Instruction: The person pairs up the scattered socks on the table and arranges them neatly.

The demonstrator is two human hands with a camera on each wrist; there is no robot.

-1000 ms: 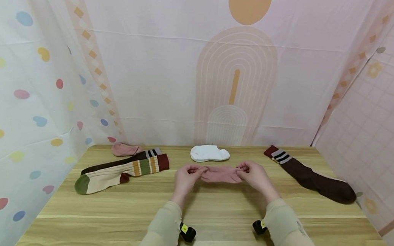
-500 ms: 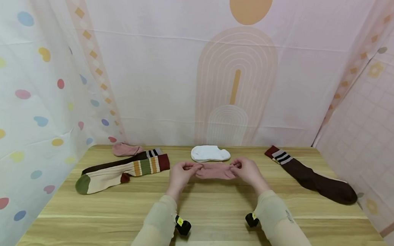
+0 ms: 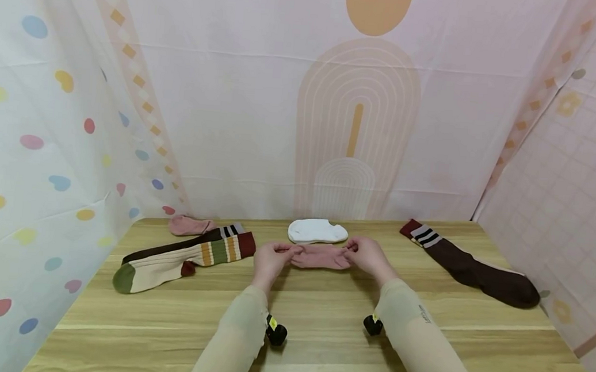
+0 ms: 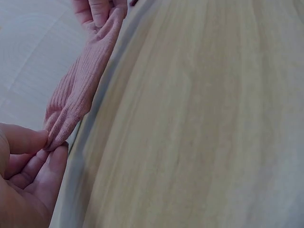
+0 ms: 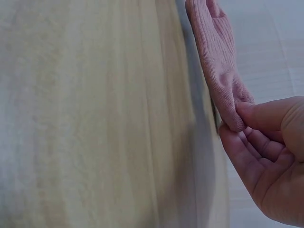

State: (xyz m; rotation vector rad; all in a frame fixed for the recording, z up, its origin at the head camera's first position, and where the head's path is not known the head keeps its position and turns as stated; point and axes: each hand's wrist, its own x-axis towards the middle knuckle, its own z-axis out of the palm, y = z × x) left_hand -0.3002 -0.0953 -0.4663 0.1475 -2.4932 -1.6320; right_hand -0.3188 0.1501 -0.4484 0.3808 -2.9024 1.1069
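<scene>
A ribbed pink sock (image 3: 321, 257) is stretched sideways between both hands, just in front of a folded white sock (image 3: 318, 232). My left hand (image 3: 271, 261) pinches its left end between thumb and fingers, as the left wrist view shows close up. At the opposite end my right hand (image 3: 371, 257) pinches the fabric; in the right wrist view the thumb presses the pink sock (image 5: 221, 71) against the fingers. The wrist views show the sock held over the wooden table (image 4: 190, 118).
Left on the table (image 3: 318, 349) lie another pink sock (image 3: 190, 226), a dark striped sock (image 3: 169, 248) and a cream sock with a green toe (image 3: 167, 269), which overlaps the dark one. Dark brown socks (image 3: 471, 267) lie on the right. Patterned curtains (image 3: 240, 118) surround the table.
Both hands have moved left and slightly away from me, carrying the stretched pink sock closer to the white sock. The other socks stay where they were.
</scene>
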